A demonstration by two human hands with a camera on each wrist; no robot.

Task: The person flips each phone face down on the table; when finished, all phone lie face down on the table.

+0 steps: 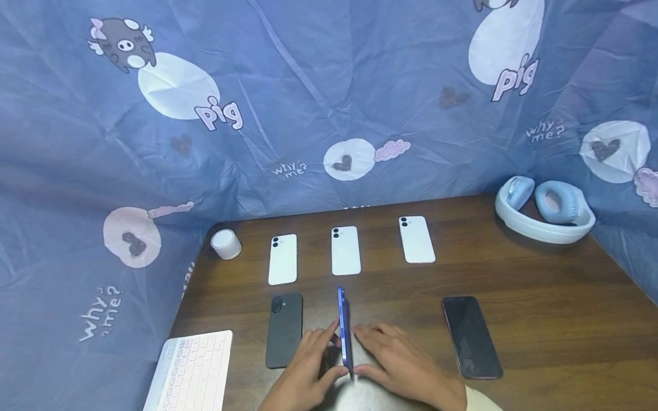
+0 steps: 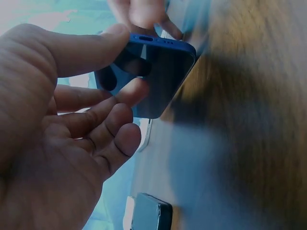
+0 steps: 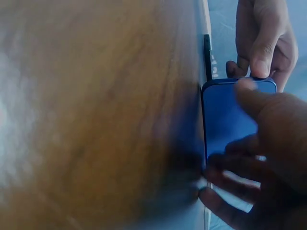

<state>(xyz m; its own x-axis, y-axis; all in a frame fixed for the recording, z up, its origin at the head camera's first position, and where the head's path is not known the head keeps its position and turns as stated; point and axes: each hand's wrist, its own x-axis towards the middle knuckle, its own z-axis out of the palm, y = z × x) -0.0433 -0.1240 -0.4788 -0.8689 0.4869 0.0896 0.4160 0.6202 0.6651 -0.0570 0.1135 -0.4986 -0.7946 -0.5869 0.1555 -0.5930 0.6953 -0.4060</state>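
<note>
A blue smartphone (image 1: 342, 328) stands on its long edge on the table, between the two hands. My left hand (image 1: 311, 368) holds it, thumb at the end with the charging port and fingertips by the dark screen (image 2: 165, 72). On the other side is my right hand (image 1: 398, 359), its thumb at the blue back (image 3: 225, 120) near the same end. The other right fingers are spread loosely along the back, low by the table. A black smartphone (image 1: 285, 331), camera side up, lies just left of the left hand. Right of the right hand lies another smartphone (image 1: 472, 337), dark screen up.
Three white smartphones (image 1: 283, 260) lie in a row farther back, camera sides up. A small white cylinder (image 1: 226, 244) stands at the back left corner of the wooden table (image 1: 555, 308). White headphones (image 1: 545, 228) rest back right, a white keyboard (image 1: 192, 371) front left. Patterned blue cloth hangs behind.
</note>
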